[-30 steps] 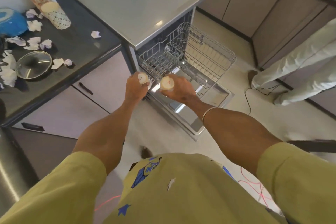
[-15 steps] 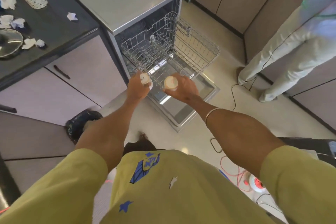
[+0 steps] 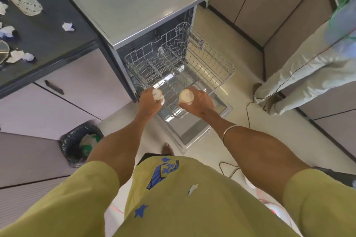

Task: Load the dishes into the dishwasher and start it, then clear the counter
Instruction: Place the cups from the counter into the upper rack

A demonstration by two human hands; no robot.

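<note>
Over the pulled-out rack [image 3: 180, 67] of the open dishwasher [image 3: 134, 5], your left hand [image 3: 149, 102] grips one pale cup [image 3: 157, 95] and your right hand [image 3: 198, 103] grips another cup [image 3: 186, 96], both held bottom-up at the rack's near edge.

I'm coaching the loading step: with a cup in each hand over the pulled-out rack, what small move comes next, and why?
Probably lower both cups into the rack. The left hand grips one cup, the right hand the other cup, both upside down above the near edge, and the rack looks unloaded.
</note>
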